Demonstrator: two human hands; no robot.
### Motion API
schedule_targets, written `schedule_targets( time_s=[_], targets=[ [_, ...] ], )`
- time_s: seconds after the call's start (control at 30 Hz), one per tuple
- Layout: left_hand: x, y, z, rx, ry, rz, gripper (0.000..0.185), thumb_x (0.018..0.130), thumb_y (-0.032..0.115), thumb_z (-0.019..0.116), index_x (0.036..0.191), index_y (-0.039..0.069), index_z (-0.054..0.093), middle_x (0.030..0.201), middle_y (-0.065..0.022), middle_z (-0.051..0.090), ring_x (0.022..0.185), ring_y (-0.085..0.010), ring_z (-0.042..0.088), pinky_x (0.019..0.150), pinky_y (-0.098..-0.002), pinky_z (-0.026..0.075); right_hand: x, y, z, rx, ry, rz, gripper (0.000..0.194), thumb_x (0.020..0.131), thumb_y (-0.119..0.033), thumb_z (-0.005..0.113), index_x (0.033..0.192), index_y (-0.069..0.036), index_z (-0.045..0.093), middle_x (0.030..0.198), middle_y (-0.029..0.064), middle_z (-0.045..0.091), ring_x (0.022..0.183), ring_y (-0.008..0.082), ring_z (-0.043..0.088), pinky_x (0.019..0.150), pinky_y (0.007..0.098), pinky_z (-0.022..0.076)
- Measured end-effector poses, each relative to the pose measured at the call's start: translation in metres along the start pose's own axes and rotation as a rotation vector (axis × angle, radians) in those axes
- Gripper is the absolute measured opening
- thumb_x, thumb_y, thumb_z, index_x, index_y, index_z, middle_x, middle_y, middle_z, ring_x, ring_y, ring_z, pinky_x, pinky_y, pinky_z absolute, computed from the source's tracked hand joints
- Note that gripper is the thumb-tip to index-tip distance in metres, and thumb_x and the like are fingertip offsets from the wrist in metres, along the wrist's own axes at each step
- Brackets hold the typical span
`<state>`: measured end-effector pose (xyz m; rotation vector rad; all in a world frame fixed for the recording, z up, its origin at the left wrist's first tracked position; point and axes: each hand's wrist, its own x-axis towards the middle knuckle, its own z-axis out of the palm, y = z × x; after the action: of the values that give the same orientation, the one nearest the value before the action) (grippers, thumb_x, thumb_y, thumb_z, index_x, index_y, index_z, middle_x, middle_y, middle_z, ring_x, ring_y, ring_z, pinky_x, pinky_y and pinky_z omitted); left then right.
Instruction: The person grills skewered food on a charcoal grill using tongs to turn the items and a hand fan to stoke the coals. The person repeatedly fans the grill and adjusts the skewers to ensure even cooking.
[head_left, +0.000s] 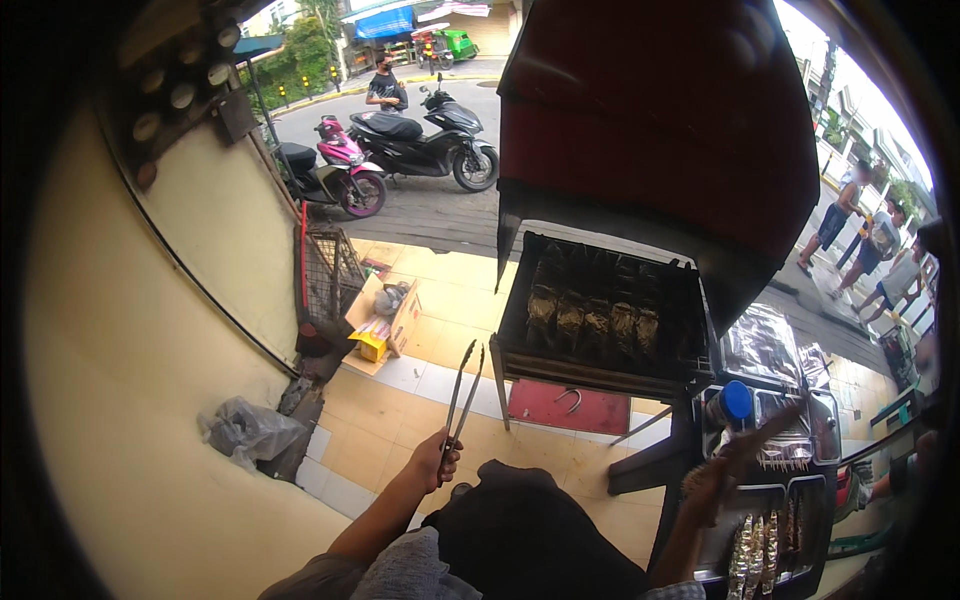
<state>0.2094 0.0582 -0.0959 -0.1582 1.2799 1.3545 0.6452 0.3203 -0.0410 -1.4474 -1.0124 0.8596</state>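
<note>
My left hand (437, 459) grips a pair of metal tongs (463, 390) with dark scalloped tips, slightly apart and pointing up. Nothing is between the tips. My right hand (709, 484) is closed around a long brown brush-like tool (761, 435), blurred and held over the trays at the right. Before me stands a black charcoal grill (517, 319) on legs, under a dark red hood (652, 112). Several foil-wrapped pieces (596, 322) lie in a row on it; the rear of the grill is in shadow. A blue-lidded container (736, 400) stands just beyond my right hand.
Metal trays (825, 427) hold skewers (784, 454); another holds foil-wrapped food (754, 551). A foil-covered tray (761, 341) lies behind. At left are a cardboard box (409, 322), a plastic bag (251, 431) and a wall (150, 375). Scooters (420, 135) and people (881, 232) are outside.
</note>
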Motion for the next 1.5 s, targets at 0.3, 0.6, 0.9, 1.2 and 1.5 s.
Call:
schedule_targets(
  time_s=[0.3,0.6,0.9,1.2,1.5],
  targets=[
    [-0.003,-0.006,0.000,-0.006,0.002,0.069,0.045,0.108,0.048,0.037,0.103,0.007,0.056,0.070,-0.0009,0.050,0.051,-0.0137,0.044,0.044,-0.0305,0.035,-0.037,0.002,0.034,0.150,-0.727,-0.233,0.037,0.100,-0.031,0.065,0.119,0.002,0.066,0.111,0.0134,0.068,0.096,0.0245,0.065,0.089,0.0397,0.0530],
    [-0.005,-0.013,-0.003,-0.001,0.022,0.052,0.043,0.108,0.045,0.036,0.103,0.007,0.057,0.069,-0.0013,0.051,0.049,-0.0138,0.044,0.044,-0.0301,0.036,-0.007,-0.037,0.035,0.281,-0.237,-0.043,0.048,0.100,-0.038,0.066,0.124,0.004,0.063,0.119,0.0156,0.067,0.108,0.0282,0.064,0.094,0.0394,0.0503],
    [-0.011,-0.006,0.001,0.002,0.025,0.065,0.041,0.106,0.049,0.041,0.103,0.009,0.054,0.067,0.0002,0.048,0.049,-0.0132,0.043,0.044,-0.0310,0.032,-0.031,-0.024,0.047,0.043,-0.682,-0.502,0.032,0.095,-0.018,0.068,0.121,0.000,0.064,0.109,0.0067,0.068,0.092,0.0176,0.065,0.080,0.0295,0.0532],
    [-0.002,-0.015,-0.018,-0.012,-0.021,0.055,0.044,0.105,0.052,0.043,0.102,0.010,0.054,0.066,0.0008,0.047,0.046,-0.0129,0.040,0.042,-0.0313,0.031,-0.004,-0.041,0.046,-0.425,0.163,-0.576,0.044,0.098,-0.024,0.067,0.134,0.000,0.059,0.108,0.0096,0.066,0.093,0.0226,0.064,0.087,0.0342,0.0516],
    [0.008,0.004,-0.021,0.069,-0.059,0.049,0.043,0.105,0.053,0.043,0.101,0.011,0.053,0.061,0.0007,0.043,0.045,-0.0131,0.038,0.040,-0.0294,0.026,-0.079,-0.047,0.044,0.024,-0.575,-0.443,0.026,0.093,-0.012,0.072,0.117,-0.002,0.066,0.115,0.0103,0.066,0.102,0.0171,0.062,0.087,0.0343,0.0521]
  ],
)
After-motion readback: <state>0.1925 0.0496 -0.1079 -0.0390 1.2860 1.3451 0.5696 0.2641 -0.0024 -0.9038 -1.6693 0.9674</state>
